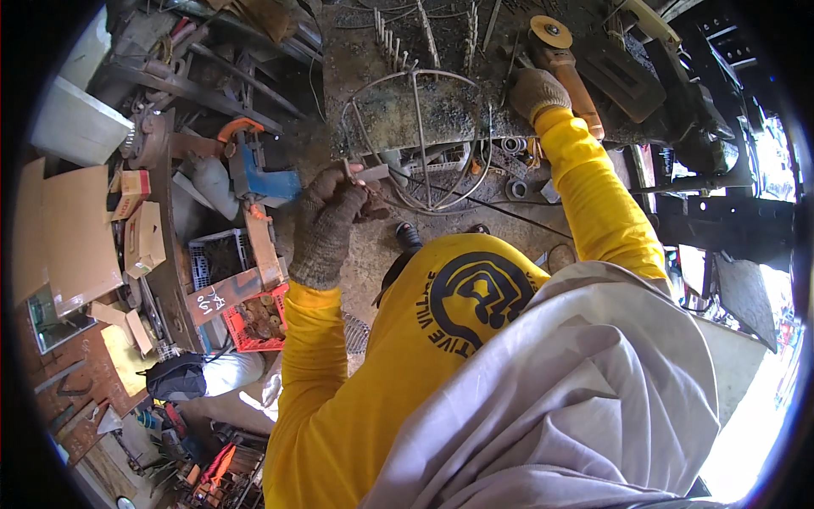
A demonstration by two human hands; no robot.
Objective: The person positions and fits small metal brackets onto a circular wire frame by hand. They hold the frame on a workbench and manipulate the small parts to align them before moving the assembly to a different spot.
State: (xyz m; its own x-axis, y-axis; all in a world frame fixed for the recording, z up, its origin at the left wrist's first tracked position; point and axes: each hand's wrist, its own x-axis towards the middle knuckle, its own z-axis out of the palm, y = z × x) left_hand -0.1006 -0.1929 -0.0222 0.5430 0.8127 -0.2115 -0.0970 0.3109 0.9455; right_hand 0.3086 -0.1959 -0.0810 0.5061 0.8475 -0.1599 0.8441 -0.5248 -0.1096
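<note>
My left hand (324,222), in a brown knit glove, pinches a small flat greyish piece (370,173) at the near side of the workbench (373,127). Just right of it, a round frame of bent metal rods (416,102) stands partly over the bench edge; whether my left hand touches the frame I cannot tell. My right hand (540,92), also gloved, rests on the bench beside an orange angle grinder (579,89) with a tan disc. Its fingers are mostly hidden, and a thin dark rod (511,59) lies by them.
Upright metal rods (387,42) stand at the bench's far side. A blue clamp-like tool (259,174) with an orange part is to the left, above a red crate (257,321). Cardboard boxes (80,242) fill the far left. A dark cable (509,209) crosses below the bench.
</note>
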